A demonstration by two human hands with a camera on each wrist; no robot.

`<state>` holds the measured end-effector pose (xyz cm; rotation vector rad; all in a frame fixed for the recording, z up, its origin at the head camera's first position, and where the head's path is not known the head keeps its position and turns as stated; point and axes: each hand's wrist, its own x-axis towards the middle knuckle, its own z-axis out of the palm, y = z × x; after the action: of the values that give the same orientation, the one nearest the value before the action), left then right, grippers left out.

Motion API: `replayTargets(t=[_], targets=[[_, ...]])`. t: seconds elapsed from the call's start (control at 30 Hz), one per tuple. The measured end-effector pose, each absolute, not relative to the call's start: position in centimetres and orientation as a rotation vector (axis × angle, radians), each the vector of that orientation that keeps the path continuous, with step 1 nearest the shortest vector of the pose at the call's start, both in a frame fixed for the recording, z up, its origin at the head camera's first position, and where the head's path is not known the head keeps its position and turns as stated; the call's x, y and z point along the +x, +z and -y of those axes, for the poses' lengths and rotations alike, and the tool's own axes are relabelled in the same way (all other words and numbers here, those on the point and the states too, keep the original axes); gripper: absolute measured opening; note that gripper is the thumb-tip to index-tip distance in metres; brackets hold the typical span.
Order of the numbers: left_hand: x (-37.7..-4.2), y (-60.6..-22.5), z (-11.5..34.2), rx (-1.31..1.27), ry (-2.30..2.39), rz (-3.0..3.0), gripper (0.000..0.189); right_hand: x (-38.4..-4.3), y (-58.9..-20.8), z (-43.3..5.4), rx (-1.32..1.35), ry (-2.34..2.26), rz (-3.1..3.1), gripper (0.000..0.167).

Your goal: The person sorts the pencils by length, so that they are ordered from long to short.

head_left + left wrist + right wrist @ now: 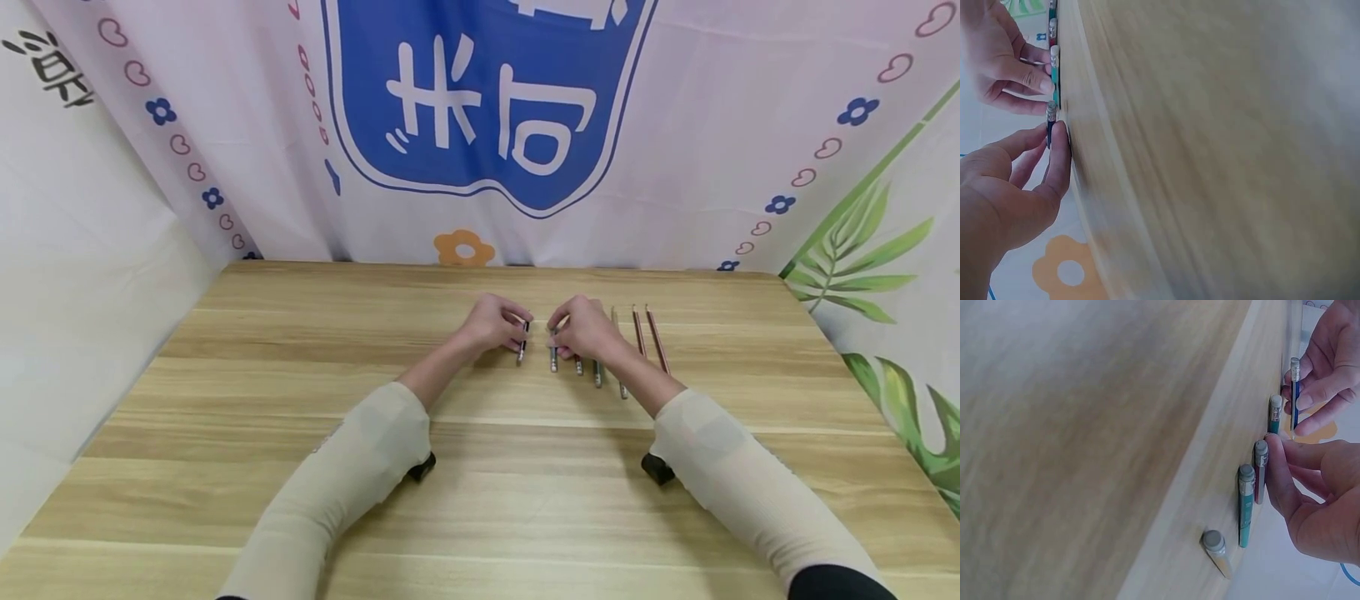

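My left hand (495,323) pinches a dark blue pencil (1295,387) between thumb and fingers, its eraser end toward me. Just to the right, my right hand (588,327) holds a green pencil (1055,69) by its sides, eraser end also toward me. A dark red pencil (1260,462) lies close by the right hand. Beyond it come another green pencil (1245,506) and a yellowish pencil (1215,547), partly under the right hand and wrist in the head view. Farther right lie two reddish pencils (639,329), their near ends hidden behind the forearm.
The pencils lie side by side on a wood-grain table (225,400), near its back edge. Behind that edge hangs a printed cloth (675,167) with a blue emblem. White cloth (90,250) hangs on the left, leaf-patterned cloth (885,292) on the right.
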<state>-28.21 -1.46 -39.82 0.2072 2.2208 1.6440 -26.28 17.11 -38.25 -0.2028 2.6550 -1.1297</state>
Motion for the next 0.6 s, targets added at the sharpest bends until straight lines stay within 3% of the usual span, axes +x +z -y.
replayTargets(t=[0.6], targets=[[-28.11, -39.44, 0.39, 0.265, 1.466, -2.352, 0.025, -26.3, -38.22, -17.1, -0.203, -1.152, -2.625, 0.024]])
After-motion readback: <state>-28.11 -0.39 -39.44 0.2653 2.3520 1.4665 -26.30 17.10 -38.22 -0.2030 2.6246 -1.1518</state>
